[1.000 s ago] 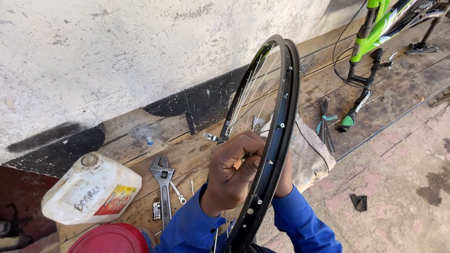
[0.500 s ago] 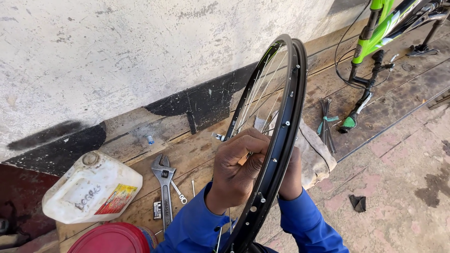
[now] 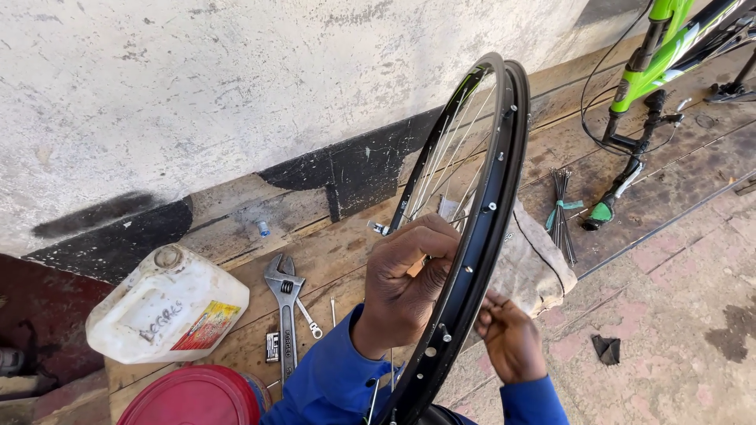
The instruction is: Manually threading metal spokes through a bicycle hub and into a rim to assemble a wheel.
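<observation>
Currently: left hand [image 3: 405, 287] is curled tight inside the black bicycle rim [image 3: 480, 228], fingers pinched together on something small among the spokes [image 3: 441, 161] (what exactly is hidden by the fingers). Right hand [image 3: 510, 340] sits on the outer side of the rim, fingertips closed against its edge; can't tell whether it holds anything. Rim stands upright on edge over the wooden platform [image 3: 331, 252], near its front edge, in front of a crumpled cloth [image 3: 535, 271]. Counts: one rim, one adjustable wrench [image 3: 285, 303] flat on the boards, one small spanner [image 3: 309, 319] just beside it, one white jerrycan [image 3: 167, 311] at the left end, one red lid [image 3: 193, 397] at the front left corner, one tied bundle of loose spokes [image 3: 561, 212] near the green bike frame [image 3: 657, 59] towards the right end.
</observation>
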